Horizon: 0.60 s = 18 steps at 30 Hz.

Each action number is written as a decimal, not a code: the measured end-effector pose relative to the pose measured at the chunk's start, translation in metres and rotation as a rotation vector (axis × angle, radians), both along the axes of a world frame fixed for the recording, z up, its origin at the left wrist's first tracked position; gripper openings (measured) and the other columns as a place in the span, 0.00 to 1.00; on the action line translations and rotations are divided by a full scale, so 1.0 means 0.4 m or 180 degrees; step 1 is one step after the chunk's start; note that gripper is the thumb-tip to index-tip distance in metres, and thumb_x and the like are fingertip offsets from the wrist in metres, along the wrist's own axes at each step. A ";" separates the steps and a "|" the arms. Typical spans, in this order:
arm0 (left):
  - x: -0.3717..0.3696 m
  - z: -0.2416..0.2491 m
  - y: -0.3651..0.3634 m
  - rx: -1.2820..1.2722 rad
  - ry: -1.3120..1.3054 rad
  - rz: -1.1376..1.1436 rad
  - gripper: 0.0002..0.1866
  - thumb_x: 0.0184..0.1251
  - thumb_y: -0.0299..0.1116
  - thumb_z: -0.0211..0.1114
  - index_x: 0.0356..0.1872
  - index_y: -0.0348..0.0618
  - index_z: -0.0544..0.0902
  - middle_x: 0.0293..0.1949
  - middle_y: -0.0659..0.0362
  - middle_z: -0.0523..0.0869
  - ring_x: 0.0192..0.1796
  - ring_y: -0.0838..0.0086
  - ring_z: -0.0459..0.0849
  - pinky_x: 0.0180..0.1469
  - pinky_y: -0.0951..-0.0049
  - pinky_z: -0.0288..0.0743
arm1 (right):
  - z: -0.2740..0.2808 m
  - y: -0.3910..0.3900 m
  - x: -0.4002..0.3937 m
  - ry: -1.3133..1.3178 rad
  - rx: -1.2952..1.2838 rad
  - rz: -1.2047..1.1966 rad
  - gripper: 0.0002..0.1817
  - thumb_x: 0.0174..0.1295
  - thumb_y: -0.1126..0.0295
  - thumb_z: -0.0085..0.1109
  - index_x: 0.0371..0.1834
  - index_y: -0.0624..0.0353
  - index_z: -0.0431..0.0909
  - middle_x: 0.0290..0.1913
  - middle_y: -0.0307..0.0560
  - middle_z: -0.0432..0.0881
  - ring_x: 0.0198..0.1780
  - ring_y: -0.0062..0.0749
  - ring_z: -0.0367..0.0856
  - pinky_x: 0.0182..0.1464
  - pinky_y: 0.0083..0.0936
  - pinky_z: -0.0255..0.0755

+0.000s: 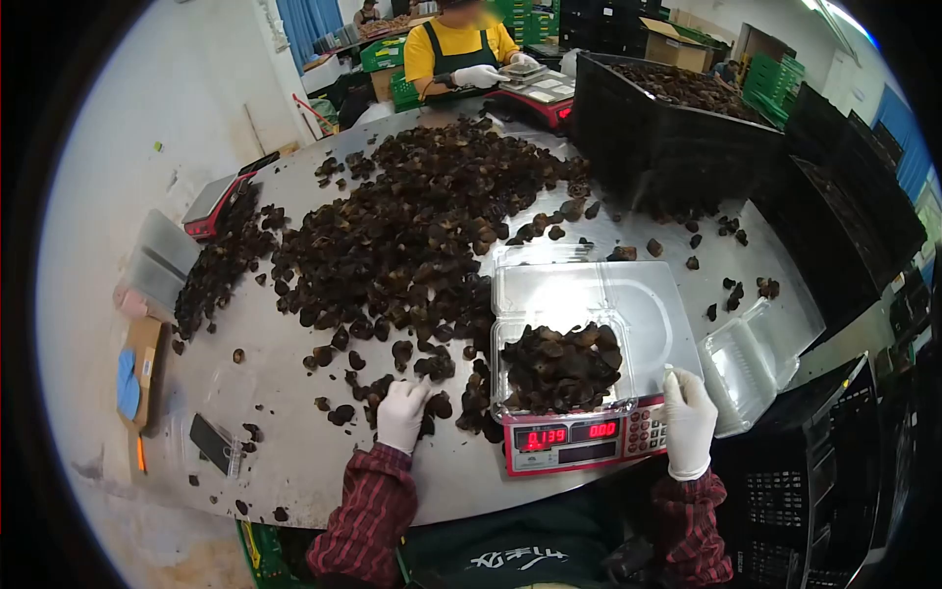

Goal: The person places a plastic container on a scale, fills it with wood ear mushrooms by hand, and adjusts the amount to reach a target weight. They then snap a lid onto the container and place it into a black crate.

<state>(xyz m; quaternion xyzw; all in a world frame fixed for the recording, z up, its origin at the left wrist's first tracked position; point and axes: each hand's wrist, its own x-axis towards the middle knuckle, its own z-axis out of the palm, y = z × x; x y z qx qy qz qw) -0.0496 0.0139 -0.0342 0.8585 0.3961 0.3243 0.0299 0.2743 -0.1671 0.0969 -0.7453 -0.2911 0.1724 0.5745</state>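
A clear plastic clamshell box (508, 294) lies open on a red digital scale (643, 432), its near half filled with dark dried pieces (559, 368). The red display reads 0.139. My left hand (401, 416), in a white glove, is at the near edge of the large dark heap (392, 236); its fingers point down at loose pieces, and whatever they hold is hidden. My right hand (689, 422), also gloved, rests beside the scale's right edge with its fingertips close together; nothing can be made out between them.
Empty clamshells (751, 363) lie right of the scale. A big black crate (667, 137) stands at the back right, another red scale (211, 206) at the left. Across the metal table, a person in yellow (451, 59) handles a box. A dark phone-like object (210, 444) lies front left.
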 end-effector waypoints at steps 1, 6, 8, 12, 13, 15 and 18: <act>-0.005 0.011 0.001 -0.0205 -0.0051 0.0017 0.11 0.54 0.29 0.67 0.40 0.44 0.82 0.37 0.56 0.81 0.44 0.60 0.79 0.42 0.64 0.75 | 0.007 -0.003 -0.003 0.0014 -0.0160 -0.0005 0.11 0.66 0.71 0.57 0.47 0.66 0.79 0.30 0.42 0.82 0.20 0.15 0.75 0.23 0.13 0.68; 0.055 0.110 -0.072 -0.0662 0.0874 -0.0042 0.37 0.47 0.50 0.72 0.64 0.63 0.73 0.71 0.49 0.60 0.71 0.45 0.56 0.68 0.50 0.54 | -0.020 0.006 -0.009 -0.0046 -0.0062 0.0027 0.10 0.66 0.70 0.57 0.44 0.67 0.79 0.29 0.38 0.79 0.21 0.13 0.73 0.23 0.13 0.69; 0.049 0.070 -0.087 -0.0226 0.0987 -0.0122 0.28 0.51 0.49 0.70 0.57 0.58 0.79 0.60 0.53 0.73 0.62 0.54 0.69 0.61 0.51 0.61 | -0.008 0.015 -0.020 -0.0054 -0.0046 0.0095 0.10 0.66 0.71 0.57 0.44 0.67 0.79 0.29 0.38 0.79 0.21 0.13 0.73 0.24 0.13 0.69; -0.001 -0.009 -0.059 0.0375 0.0656 0.0019 0.09 0.56 0.36 0.69 0.38 0.49 0.83 0.30 0.58 0.79 0.35 0.63 0.80 0.37 0.64 0.72 | -0.015 0.008 -0.022 -0.0197 -0.0013 0.0201 0.11 0.66 0.72 0.57 0.46 0.67 0.79 0.30 0.42 0.82 0.23 0.15 0.76 0.26 0.14 0.73; -0.012 -0.014 -0.046 0.0387 0.0655 0.0016 0.09 0.56 0.36 0.69 0.38 0.49 0.83 0.30 0.58 0.79 0.35 0.63 0.80 0.37 0.64 0.72 | -0.014 0.011 -0.024 -0.0170 -0.0025 0.0241 0.11 0.66 0.72 0.57 0.47 0.67 0.79 0.31 0.46 0.84 0.26 0.16 0.79 0.26 0.15 0.75; -0.017 0.003 -0.028 -0.0056 0.0059 0.0026 0.08 0.55 0.29 0.69 0.37 0.44 0.83 0.29 0.56 0.80 0.31 0.62 0.80 0.34 0.68 0.74 | -0.012 0.017 -0.028 -0.0133 -0.0039 0.0259 0.11 0.65 0.72 0.58 0.48 0.67 0.79 0.29 0.45 0.83 0.25 0.16 0.78 0.25 0.15 0.74; 0.038 0.119 -0.009 -0.0334 -0.0998 0.0230 0.07 0.55 0.24 0.69 0.35 0.40 0.83 0.29 0.55 0.82 0.29 0.65 0.81 0.33 0.70 0.75 | -0.019 0.023 -0.029 -0.0065 -0.0087 0.0266 0.12 0.65 0.72 0.58 0.48 0.67 0.79 0.27 0.43 0.80 0.23 0.16 0.75 0.24 0.15 0.72</act>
